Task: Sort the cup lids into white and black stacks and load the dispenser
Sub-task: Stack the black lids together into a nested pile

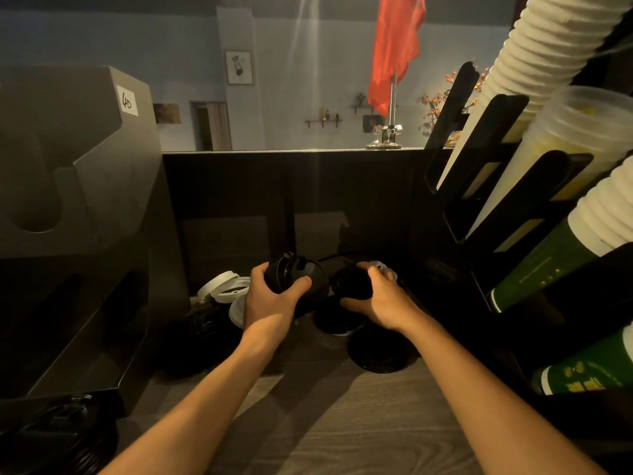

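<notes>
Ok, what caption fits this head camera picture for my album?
Left hand grips a black lid stack, right hand grips black lids, white lids lie nearby.

Black stack (291, 274) in the left hand (270, 298); black lids (351, 284) under the right hand (380, 299); white lids (224, 286) left of the left hand; brown wood-grain desk (342, 423) below both.

The surface (342, 423) lies bare in front. A dispenser (85, 166) blocks the left, a cup rack (507, 111) the right, lids (224, 285) the back.
</notes>
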Demonstrator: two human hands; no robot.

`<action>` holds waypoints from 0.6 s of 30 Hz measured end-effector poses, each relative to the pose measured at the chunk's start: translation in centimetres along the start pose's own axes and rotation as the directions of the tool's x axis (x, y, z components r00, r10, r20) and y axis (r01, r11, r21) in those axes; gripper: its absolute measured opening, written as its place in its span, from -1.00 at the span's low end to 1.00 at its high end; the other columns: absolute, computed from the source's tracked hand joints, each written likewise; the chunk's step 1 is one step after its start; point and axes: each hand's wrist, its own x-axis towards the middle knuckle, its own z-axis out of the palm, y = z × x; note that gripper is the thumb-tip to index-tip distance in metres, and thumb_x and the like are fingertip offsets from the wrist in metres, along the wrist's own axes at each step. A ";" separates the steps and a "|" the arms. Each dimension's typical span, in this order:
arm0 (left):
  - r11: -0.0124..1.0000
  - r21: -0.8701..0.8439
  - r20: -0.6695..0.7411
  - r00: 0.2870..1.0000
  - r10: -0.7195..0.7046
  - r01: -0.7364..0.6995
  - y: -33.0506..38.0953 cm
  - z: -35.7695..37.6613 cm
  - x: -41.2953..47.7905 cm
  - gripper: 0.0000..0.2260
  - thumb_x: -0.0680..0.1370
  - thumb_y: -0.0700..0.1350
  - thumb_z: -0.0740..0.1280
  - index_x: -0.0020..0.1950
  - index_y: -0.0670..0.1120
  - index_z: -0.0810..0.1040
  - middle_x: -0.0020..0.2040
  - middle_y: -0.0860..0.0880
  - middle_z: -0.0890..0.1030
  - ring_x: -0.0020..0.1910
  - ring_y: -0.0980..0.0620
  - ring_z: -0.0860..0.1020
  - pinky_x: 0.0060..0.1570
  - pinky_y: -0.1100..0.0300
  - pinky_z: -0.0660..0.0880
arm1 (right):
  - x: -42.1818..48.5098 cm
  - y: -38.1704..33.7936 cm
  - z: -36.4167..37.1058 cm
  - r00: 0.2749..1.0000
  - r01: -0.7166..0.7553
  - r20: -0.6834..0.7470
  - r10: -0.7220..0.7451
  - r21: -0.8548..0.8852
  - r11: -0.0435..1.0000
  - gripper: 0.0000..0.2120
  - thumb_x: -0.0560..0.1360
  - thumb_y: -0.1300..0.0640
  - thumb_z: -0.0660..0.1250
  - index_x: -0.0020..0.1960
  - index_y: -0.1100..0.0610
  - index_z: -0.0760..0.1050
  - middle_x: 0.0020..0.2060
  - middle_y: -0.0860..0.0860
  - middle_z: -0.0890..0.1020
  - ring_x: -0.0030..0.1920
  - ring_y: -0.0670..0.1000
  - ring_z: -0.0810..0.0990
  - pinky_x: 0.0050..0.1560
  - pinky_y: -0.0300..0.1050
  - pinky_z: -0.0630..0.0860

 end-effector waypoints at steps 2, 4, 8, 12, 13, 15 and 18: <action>1.000 0.001 0.006 1.000 0.001 -0.001 0.0 0.0 0.0 -0.36 0.46 0.02 0.56 0.48 -0.02 0.38 0.18 0.05 0.57 0.17 0.03 0.53 0.13 0.14 0.46 | 0.2 0.3 0.2 1.000 -0.013 0.014 0.013 -0.021 1.000 -0.18 0.44 -0.25 0.45 0.57 -0.08 0.16 0.52 0.08 0.26 0.44 0.17 0.37 0.35 0.16 0.44; 1.000 0.003 0.017 1.000 0.004 -0.004 0.0 0.0 -0.1 -0.36 0.47 0.01 0.56 0.48 -0.03 0.38 0.17 0.05 0.56 0.15 0.04 0.52 0.11 0.16 0.43 | 0.3 0.5 0.4 0.999 -0.011 0.032 0.013 -0.066 0.998 -0.18 0.41 -0.32 0.43 0.55 -0.09 0.22 0.48 0.07 0.36 0.40 0.16 0.43 0.31 0.14 0.47; 1.000 0.019 0.034 0.999 0.014 -0.015 0.1 0.0 -0.3 -0.36 0.48 0.00 0.55 0.49 -0.03 0.36 0.20 0.04 0.56 0.15 0.04 0.51 0.09 0.17 0.43 | 0.1 0.6 0.7 0.999 0.051 0.025 -0.048 -0.165 0.985 -0.16 0.40 -0.36 0.40 0.56 -0.11 0.20 0.51 0.08 0.31 0.48 0.17 0.32 0.41 0.14 0.38; 0.999 0.028 0.038 0.999 0.021 -0.022 0.1 0.1 -0.4 -0.37 0.48 -0.02 0.55 0.47 -0.03 0.38 0.15 0.05 0.55 0.13 0.04 0.53 0.05 0.18 0.44 | -0.6 0.2 1.1 0.967 0.244 0.122 -0.221 -0.221 0.944 -0.14 0.45 -0.31 0.39 0.61 -0.11 0.11 0.60 0.03 0.13 0.58 0.13 0.11 0.51 0.10 0.18; 0.999 0.032 0.041 0.999 0.023 -0.024 0.1 0.1 -0.4 -0.36 0.48 -0.01 0.55 0.48 -0.03 0.37 0.16 0.05 0.55 0.13 0.04 0.53 0.05 0.17 0.45 | -0.8 0.1 1.2 0.959 0.265 0.161 -0.232 -0.229 0.937 -0.13 0.44 -0.33 0.39 0.61 -0.11 0.11 0.59 0.02 0.16 0.56 0.13 0.15 0.50 0.09 0.22; 0.999 0.035 0.044 0.999 0.025 -0.027 0.1 0.1 -0.4 -0.35 0.47 0.00 0.55 0.49 -0.03 0.36 0.17 0.05 0.55 0.15 0.03 0.53 0.06 0.16 0.45 | -0.9 0.0 1.4 0.954 0.269 0.203 -0.222 -0.243 0.932 -0.15 0.43 -0.34 0.38 0.59 -0.12 0.14 0.53 0.01 0.26 0.51 0.12 0.26 0.44 0.08 0.32; 0.999 0.037 0.041 0.999 0.028 -0.029 0.2 0.0 -0.5 -0.35 0.48 0.00 0.55 0.50 -0.02 0.35 0.17 0.05 0.53 0.15 0.04 0.51 0.08 0.16 0.45 | -1.1 -0.1 1.0 0.964 0.254 0.152 -0.220 -0.258 0.932 -0.27 0.45 -0.35 0.35 0.53 -0.16 0.24 0.44 0.02 0.36 0.42 0.12 0.36 0.33 0.05 0.40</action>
